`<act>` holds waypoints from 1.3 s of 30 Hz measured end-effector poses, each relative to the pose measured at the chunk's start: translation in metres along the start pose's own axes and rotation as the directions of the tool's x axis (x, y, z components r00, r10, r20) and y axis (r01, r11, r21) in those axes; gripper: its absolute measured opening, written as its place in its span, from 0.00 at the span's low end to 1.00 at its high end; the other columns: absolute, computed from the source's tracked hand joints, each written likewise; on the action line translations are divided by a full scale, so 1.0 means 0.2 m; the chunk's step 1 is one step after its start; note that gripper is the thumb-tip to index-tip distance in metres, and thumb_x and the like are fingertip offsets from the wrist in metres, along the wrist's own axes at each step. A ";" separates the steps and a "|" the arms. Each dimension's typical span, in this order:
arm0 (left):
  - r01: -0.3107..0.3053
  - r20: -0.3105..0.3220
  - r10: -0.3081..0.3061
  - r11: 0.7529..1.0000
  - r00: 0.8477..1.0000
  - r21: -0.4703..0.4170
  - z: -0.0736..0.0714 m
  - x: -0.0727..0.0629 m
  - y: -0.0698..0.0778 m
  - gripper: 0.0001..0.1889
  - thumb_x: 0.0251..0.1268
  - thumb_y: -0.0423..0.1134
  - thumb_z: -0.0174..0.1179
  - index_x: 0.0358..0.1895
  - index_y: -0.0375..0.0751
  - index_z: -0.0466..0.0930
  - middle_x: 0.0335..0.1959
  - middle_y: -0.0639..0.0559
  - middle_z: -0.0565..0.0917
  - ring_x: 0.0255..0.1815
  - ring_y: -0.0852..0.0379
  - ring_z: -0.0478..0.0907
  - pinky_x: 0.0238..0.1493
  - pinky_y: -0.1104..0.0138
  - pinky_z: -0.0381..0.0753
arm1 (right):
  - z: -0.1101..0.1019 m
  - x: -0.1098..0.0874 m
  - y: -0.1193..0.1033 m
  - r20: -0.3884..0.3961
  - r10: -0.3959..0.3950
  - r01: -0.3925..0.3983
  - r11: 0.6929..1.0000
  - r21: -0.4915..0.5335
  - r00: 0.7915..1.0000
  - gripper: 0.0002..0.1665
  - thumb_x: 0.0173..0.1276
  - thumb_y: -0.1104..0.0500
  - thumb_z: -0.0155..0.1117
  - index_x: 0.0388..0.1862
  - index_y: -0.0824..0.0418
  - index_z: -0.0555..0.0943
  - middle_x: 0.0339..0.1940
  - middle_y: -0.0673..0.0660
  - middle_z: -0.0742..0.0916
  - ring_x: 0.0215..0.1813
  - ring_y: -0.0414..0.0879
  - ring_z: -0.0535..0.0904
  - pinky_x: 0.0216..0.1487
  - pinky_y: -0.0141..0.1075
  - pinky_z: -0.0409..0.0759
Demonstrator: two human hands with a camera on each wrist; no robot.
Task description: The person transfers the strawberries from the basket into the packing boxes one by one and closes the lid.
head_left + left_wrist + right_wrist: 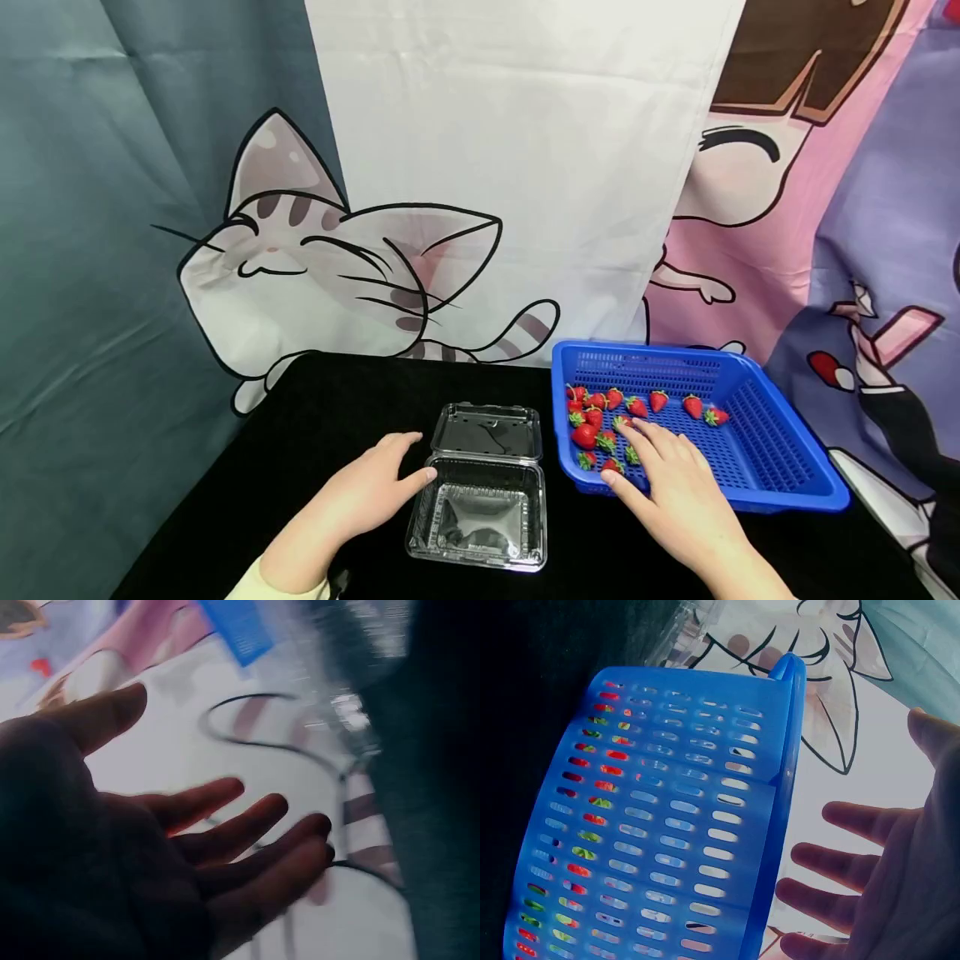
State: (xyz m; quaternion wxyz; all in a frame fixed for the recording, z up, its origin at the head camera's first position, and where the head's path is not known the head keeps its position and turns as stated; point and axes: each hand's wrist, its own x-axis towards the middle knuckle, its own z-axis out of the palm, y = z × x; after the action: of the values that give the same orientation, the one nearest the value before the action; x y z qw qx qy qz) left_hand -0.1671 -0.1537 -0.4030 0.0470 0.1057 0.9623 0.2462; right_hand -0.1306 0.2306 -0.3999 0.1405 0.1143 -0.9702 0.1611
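Note:
A clear plastic clamshell box point(480, 510) lies on the black cloth with its lid point(487, 432) folded back, away from me. My left hand point(375, 483) is beside its left edge, fingers spread and holding nothing; the left wrist view shows the same spread fingers point(225, 840). On the right stands a blue plastic basket point(776, 450) with several red strawberries point(585, 435), mostly at its left side. Over the basket's near rim reaches my right hand point(675, 492), fingers extended above the strawberries. In the right wrist view that hand point(877, 877) is apart from the basket's slotted wall point(660, 810).
The black cloth point(337, 408) covers the table. Behind it hangs a printed curtain point(525, 167) with a cartoon cat, close to the basket's far rim. A grey-green curtain point(112, 292) hangs at the left.

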 end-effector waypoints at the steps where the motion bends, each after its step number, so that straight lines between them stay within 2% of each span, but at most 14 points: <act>1: 0.020 0.014 -0.020 0.999 1.000 -0.050 0.01 0.01 -0.02 0.36 0.66 0.62 0.57 0.70 0.44 0.69 0.67 0.47 0.72 0.63 0.45 0.74 0.58 0.44 0.76 | 0.00 0.00 0.00 -0.003 -0.002 0.002 1.000 0.001 1.000 0.42 0.68 0.30 0.54 0.70 0.56 0.72 0.68 0.60 0.75 0.69 0.62 0.65 0.69 0.66 0.57; 3: 0.053 0.040 -0.047 0.984 0.998 -0.171 0.05 0.02 -0.06 0.35 0.67 0.57 0.59 0.69 0.38 0.68 0.64 0.44 0.74 0.55 0.45 0.78 0.53 0.47 0.80 | 0.01 0.00 0.00 -0.002 0.000 0.000 1.000 0.002 1.000 0.41 0.68 0.30 0.55 0.69 0.56 0.73 0.67 0.60 0.76 0.69 0.62 0.65 0.69 0.66 0.58; 5: 0.080 0.076 -0.058 0.942 0.995 -0.326 0.09 0.04 -0.11 0.34 0.68 0.52 0.61 0.69 0.33 0.66 0.60 0.42 0.76 0.48 0.47 0.80 0.42 0.50 0.85 | 0.01 0.00 0.00 0.005 0.010 -0.010 1.000 0.003 1.000 0.41 0.67 0.30 0.55 0.68 0.56 0.74 0.68 0.59 0.76 0.69 0.61 0.66 0.69 0.66 0.58; 7: 0.110 0.127 -0.054 0.867 0.990 -0.487 0.14 0.05 -0.15 0.34 0.68 0.48 0.61 0.69 0.29 0.63 0.56 0.40 0.77 0.42 0.48 0.80 0.31 0.53 0.86 | 0.01 0.00 -0.01 0.012 0.021 -0.021 1.000 0.003 1.000 0.41 0.67 0.29 0.54 0.68 0.56 0.74 0.68 0.59 0.76 0.70 0.62 0.66 0.68 0.66 0.58; 9: 0.156 0.194 -0.043 0.771 0.980 -0.617 0.18 0.06 -0.19 0.34 0.69 0.46 0.60 0.69 0.28 0.60 0.53 0.39 0.76 0.38 0.49 0.80 0.25 0.56 0.86 | 0.02 0.00 -0.01 0.018 0.027 -0.027 1.000 0.003 0.999 0.41 0.68 0.30 0.54 0.68 0.55 0.75 0.68 0.59 0.76 0.69 0.62 0.66 0.68 0.66 0.59; 12: 0.209 0.271 -0.007 0.658 0.962 -0.723 0.24 0.06 -0.23 0.31 0.70 0.45 0.58 0.66 0.27 0.61 0.49 0.41 0.78 0.37 0.51 0.79 0.24 0.57 0.86 | 0.02 0.00 -0.02 0.030 0.029 -0.029 1.000 -0.003 0.999 0.40 0.68 0.31 0.55 0.68 0.56 0.75 0.68 0.59 0.76 0.69 0.62 0.67 0.68 0.66 0.61; 14: 0.231 0.304 0.017 0.608 0.953 -0.759 0.27 0.06 -0.24 0.27 0.69 0.43 0.57 0.63 0.28 0.63 0.46 0.42 0.78 0.35 0.53 0.78 0.23 0.60 0.86 | 0.02 0.01 -0.02 0.033 0.028 -0.028 1.000 -0.006 0.999 0.40 0.69 0.31 0.55 0.68 0.56 0.74 0.67 0.60 0.77 0.69 0.62 0.68 0.67 0.66 0.62; 17: 0.238 0.311 0.040 0.555 0.950 -0.797 0.29 0.08 -0.25 0.23 0.67 0.40 0.57 0.59 0.29 0.65 0.43 0.43 0.79 0.32 0.55 0.77 0.22 0.63 0.85 | 0.00 0.01 -0.02 0.035 0.038 -0.037 0.999 -0.011 0.999 0.41 0.69 0.30 0.53 0.68 0.57 0.74 0.67 0.60 0.77 0.69 0.62 0.68 0.66 0.67 0.63; 21: 0.246 0.311 0.045 0.510 0.949 -0.824 0.30 0.09 -0.24 0.21 0.64 0.36 0.56 0.57 0.30 0.66 0.41 0.44 0.79 0.31 0.56 0.76 0.23 0.65 0.84 | -0.01 0.02 -0.03 0.044 0.048 -0.047 0.999 -0.008 0.998 0.41 0.69 0.30 0.53 0.68 0.57 0.74 0.66 0.61 0.78 0.68 0.63 0.69 0.65 0.68 0.64; 26: 0.266 0.335 0.066 0.471 0.940 -0.841 0.29 0.10 -0.23 0.24 0.60 0.33 0.57 0.59 0.30 0.63 0.41 0.45 0.77 0.33 0.56 0.77 0.26 0.64 0.85 | -0.01 0.02 -0.03 0.059 0.051 -0.052 0.999 0.004 0.997 0.40 0.69 0.32 0.54 0.68 0.57 0.74 0.66 0.61 0.78 0.68 0.63 0.70 0.65 0.69 0.64; 31: 0.274 0.337 0.074 0.431 0.939 -0.860 0.30 0.10 -0.21 0.26 0.57 0.30 0.56 0.60 0.30 0.62 0.41 0.46 0.75 0.33 0.57 0.75 0.27 0.65 0.84 | -0.02 0.01 -0.04 0.064 0.080 -0.081 0.997 0.020 0.995 0.41 0.68 0.30 0.54 0.69 0.56 0.74 0.66 0.62 0.78 0.67 0.64 0.70 0.64 0.69 0.66; 39: 0.281 0.337 0.063 0.420 0.939 -0.863 0.29 0.09 -0.21 0.30 0.51 0.27 0.54 0.62 0.31 0.60 0.40 0.48 0.72 0.34 0.56 0.73 0.30 0.65 0.83 | -0.09 0.03 -0.04 0.111 0.116 -0.124 0.990 0.069 0.987 0.45 0.66 0.25 0.49 0.67 0.57 0.75 0.63 0.62 0.80 0.64 0.62 0.75 0.62 0.64 0.72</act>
State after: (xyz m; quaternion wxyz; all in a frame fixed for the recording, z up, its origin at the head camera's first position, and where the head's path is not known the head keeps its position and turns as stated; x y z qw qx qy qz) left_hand -0.1839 -0.1584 -0.4754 0.2666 0.0384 0.6638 0.6977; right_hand -0.1305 0.2285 -0.3792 0.0741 0.0696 -0.9746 0.1997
